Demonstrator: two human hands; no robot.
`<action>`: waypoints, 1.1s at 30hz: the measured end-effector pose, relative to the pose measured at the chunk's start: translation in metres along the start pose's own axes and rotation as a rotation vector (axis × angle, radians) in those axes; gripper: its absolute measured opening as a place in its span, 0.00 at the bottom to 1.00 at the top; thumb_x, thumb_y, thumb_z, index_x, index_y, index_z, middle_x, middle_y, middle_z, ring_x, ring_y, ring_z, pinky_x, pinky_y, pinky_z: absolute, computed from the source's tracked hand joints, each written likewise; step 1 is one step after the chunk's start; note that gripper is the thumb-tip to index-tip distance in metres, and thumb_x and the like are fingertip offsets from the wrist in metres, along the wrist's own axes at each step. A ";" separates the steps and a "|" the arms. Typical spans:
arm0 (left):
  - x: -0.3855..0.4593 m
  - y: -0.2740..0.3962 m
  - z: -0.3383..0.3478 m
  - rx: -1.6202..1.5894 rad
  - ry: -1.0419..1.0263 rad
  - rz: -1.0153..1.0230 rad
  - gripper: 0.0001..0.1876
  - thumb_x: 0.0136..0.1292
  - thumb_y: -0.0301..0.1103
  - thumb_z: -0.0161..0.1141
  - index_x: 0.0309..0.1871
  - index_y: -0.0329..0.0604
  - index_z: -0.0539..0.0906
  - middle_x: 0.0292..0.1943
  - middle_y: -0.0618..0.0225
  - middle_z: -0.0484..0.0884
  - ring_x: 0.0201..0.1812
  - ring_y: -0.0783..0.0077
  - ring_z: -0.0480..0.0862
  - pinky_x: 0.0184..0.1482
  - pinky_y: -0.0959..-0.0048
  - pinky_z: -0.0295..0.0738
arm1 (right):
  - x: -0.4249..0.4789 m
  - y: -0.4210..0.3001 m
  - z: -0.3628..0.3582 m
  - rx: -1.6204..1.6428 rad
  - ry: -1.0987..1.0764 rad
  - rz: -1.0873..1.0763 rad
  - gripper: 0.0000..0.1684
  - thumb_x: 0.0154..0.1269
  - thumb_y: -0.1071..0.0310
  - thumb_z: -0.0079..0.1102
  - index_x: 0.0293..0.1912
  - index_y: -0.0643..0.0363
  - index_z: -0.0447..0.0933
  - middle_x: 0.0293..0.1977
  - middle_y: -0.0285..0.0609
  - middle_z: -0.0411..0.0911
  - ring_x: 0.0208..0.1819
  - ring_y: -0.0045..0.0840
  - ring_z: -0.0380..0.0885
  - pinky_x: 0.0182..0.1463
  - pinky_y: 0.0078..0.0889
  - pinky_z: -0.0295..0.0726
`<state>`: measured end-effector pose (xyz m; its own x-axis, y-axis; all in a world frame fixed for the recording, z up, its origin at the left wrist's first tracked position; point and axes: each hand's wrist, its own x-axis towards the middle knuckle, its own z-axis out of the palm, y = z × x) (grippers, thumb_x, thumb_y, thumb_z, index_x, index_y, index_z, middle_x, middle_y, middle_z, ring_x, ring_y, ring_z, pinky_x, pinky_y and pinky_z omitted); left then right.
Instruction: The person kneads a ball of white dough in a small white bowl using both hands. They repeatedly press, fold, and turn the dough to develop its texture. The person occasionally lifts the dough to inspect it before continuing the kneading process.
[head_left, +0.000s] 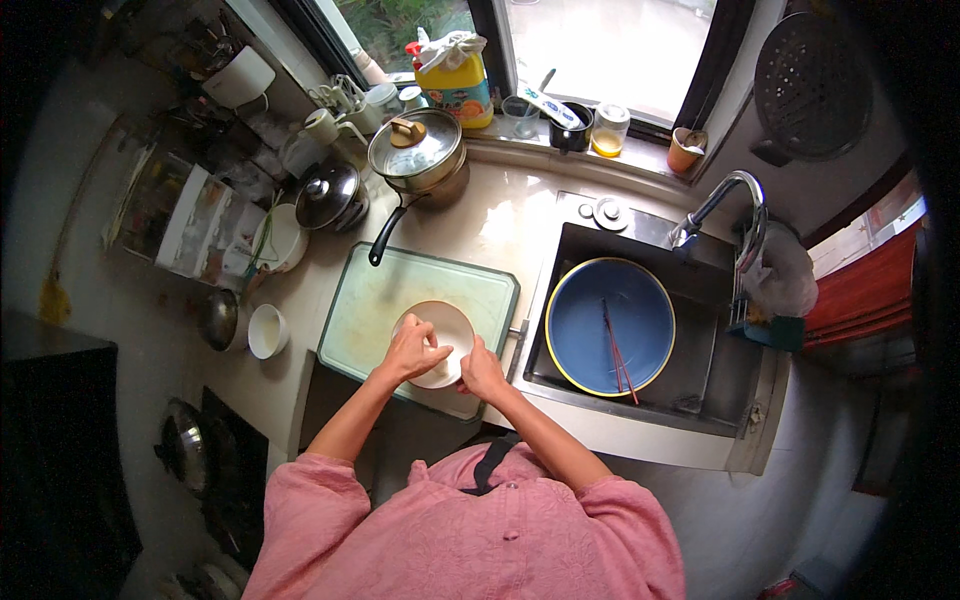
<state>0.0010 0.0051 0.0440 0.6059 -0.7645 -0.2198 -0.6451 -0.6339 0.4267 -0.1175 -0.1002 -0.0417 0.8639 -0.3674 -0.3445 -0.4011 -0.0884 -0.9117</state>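
A white bowl (455, 324) with a brownish rim stands over the front part of a pale green cutting board (367, 300). My right hand (481, 370) grips the bowl's right rim, thumb on top. Over the left side of the bowl bends my left hand (411, 351), its fingers curled down inside and the thumb stretched to the right. Something pale lies in the bowl below the left thumb, too small to make out. Whether the left fingers pinch anything is hidden.
Right of the board, a sink (694, 300) holds a blue basin (581, 315) with chopsticks (616, 349) in it. Behind the board stand a glass-lidded pot (417, 150) and a pan handle (387, 236). A small white bowl (268, 331) sits to the left. The faucet (724, 199) arches over the sink.
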 end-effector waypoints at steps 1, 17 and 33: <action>0.001 -0.002 0.000 0.032 -0.047 -0.012 0.18 0.48 0.43 0.66 0.34 0.37 0.80 0.39 0.50 0.72 0.44 0.51 0.75 0.48 0.61 0.73 | 0.003 0.005 0.002 -0.012 0.013 -0.011 0.24 0.63 0.73 0.36 0.58 0.73 0.55 0.24 0.59 0.78 0.19 0.39 0.81 0.24 0.40 0.82; 0.008 -0.007 0.046 0.153 -0.098 0.090 0.14 0.56 0.45 0.57 0.37 0.47 0.85 0.34 0.51 0.80 0.36 0.47 0.81 0.39 0.53 0.76 | 0.004 0.010 0.009 -0.157 0.095 -0.096 0.24 0.68 0.67 0.41 0.58 0.72 0.54 0.24 0.61 0.78 0.20 0.43 0.81 0.25 0.43 0.81; 0.016 -0.031 0.016 -0.948 -0.207 -0.385 0.19 0.60 0.46 0.60 0.47 0.42 0.78 0.35 0.69 0.79 0.33 0.74 0.80 0.35 0.74 0.78 | -0.001 -0.012 -0.004 -0.099 0.010 -0.017 0.22 0.63 0.69 0.42 0.53 0.74 0.56 0.33 0.71 0.76 0.39 0.61 0.77 0.48 0.56 0.74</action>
<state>0.0232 0.0111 0.0129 0.5438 -0.5920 -0.5949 0.2586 -0.5561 0.7898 -0.1145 -0.1023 -0.0300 0.8679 -0.3742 -0.3267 -0.4152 -0.1856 -0.8906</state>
